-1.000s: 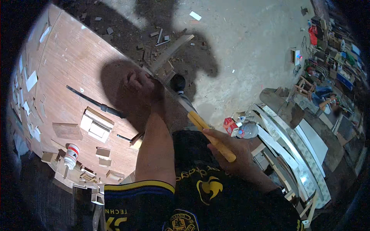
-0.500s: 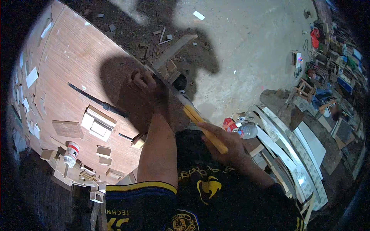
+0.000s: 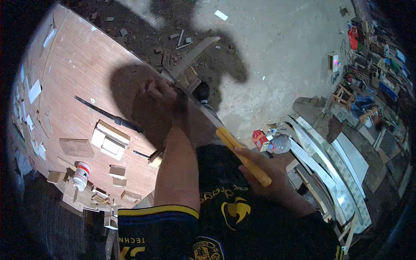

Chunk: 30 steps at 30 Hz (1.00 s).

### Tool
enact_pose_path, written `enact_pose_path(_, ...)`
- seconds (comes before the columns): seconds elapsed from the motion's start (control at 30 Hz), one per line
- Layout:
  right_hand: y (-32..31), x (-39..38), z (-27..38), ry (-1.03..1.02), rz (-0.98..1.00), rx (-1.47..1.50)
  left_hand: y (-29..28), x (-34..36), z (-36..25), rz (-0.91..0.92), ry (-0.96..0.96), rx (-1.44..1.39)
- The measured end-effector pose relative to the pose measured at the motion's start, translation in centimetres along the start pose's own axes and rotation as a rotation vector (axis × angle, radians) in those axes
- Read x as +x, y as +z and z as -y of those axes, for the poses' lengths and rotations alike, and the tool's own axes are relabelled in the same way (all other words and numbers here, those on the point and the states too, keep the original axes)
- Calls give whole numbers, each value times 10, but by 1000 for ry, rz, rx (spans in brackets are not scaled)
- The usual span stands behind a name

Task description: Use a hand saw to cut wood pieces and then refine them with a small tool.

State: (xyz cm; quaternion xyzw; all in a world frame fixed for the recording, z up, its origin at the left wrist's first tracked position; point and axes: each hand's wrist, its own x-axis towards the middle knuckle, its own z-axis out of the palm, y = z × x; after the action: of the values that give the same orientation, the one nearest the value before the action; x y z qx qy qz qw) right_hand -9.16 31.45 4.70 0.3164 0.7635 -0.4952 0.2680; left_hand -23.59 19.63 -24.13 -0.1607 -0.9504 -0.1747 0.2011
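Observation:
My right hand (image 3: 266, 167) is wrapped round the yellow handle of a handsaw (image 3: 227, 139), in front of my dark shirt. Its long narrow blade slants up and left along the edge of the wooden tabletop (image 3: 82, 52), past my left hand. In deep shadow at that edge, my left hand (image 3: 161, 94) is closed with its fingers curled; I cannot make out what is under or in them. Near my left forearm lie a black rod-shaped tool (image 3: 108, 116) and a small wood-and-white box piece (image 3: 110, 141).
A white-and-red bottle (image 3: 81, 175) stands among small wood pieces at the tabletop's lower left. Offcuts (image 3: 195, 54) litter the floor beyond the edge. To the right are a red box (image 3: 260, 139), a clear plastic bottle (image 3: 281, 144) and long pale panels (image 3: 329, 182).
My right hand has drawn the saw down and to the right, back toward my body. My left hand stays at the table edge, almost unmoved.

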Motion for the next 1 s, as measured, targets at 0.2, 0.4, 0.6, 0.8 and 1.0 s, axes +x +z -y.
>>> enact_pose_path(0.2,-5,-3,-13,-37,-143,26,-1,-7,-8,183,-23,-4)
enact_pose_path(0.4,-10,-2,-13,-2,-20,-54,12,-9,9,142,33,-78)
enact_pose_path(0.6,-8,-6,-12,-26,34,-35,12,-17,16,128,21,76)
enact_pose_path(0.8,4,9,-27,-37,-19,4,3,-6,10,138,92,-108)
enact_pose_path(1.0,11,19,-34,-32,-67,-12,3,-7,1,204,11,-92)
